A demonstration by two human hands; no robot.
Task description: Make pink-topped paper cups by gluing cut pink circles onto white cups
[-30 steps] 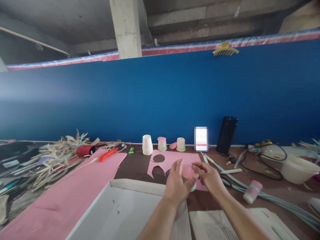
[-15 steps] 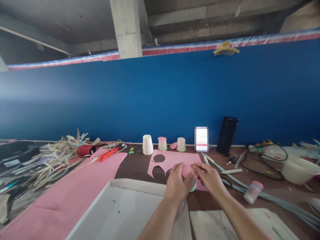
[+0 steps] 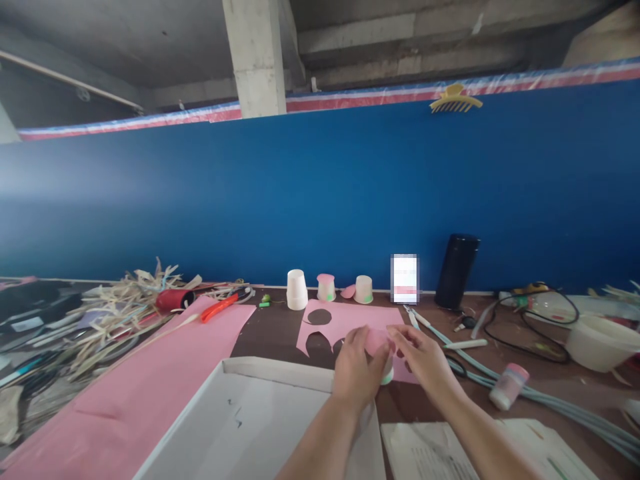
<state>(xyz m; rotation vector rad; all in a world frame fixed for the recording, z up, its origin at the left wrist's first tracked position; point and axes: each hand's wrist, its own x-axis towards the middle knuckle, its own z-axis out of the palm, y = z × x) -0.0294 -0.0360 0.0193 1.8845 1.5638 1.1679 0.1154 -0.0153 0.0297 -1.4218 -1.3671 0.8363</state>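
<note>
My left hand [image 3: 357, 367] is wrapped around a small white paper cup [image 3: 389, 375] with a green mark near its base, mostly hidden by the fingers. On top of that cup lies a pink paper disc [image 3: 377, 340]. The fingertips of my right hand [image 3: 423, 357] pinch together at the disc's right edge. Beneath both hands is a pink sheet [image 3: 360, 317] with round holes cut in it. Behind it stands an upside-down cup [image 3: 327, 291] topped with pink. Another upturned cup [image 3: 364, 291] has a loose pink disc [image 3: 348, 292] leaning beside it.
Stacked white cups [image 3: 297, 295] stand at the back. A white box tray [image 3: 280, 417] lies in front, with a large pink sheet [image 3: 150, 373] to its left. Rightward are a black cylinder [image 3: 457, 272], pale cables [image 3: 555, 400], a pink-capped jar [image 3: 509, 387] and a whitish bowl [image 3: 600, 343].
Both hands keep their hold at the cup and pink disc, with only a slight shift of the fingers. The whole view has moved a little.
</note>
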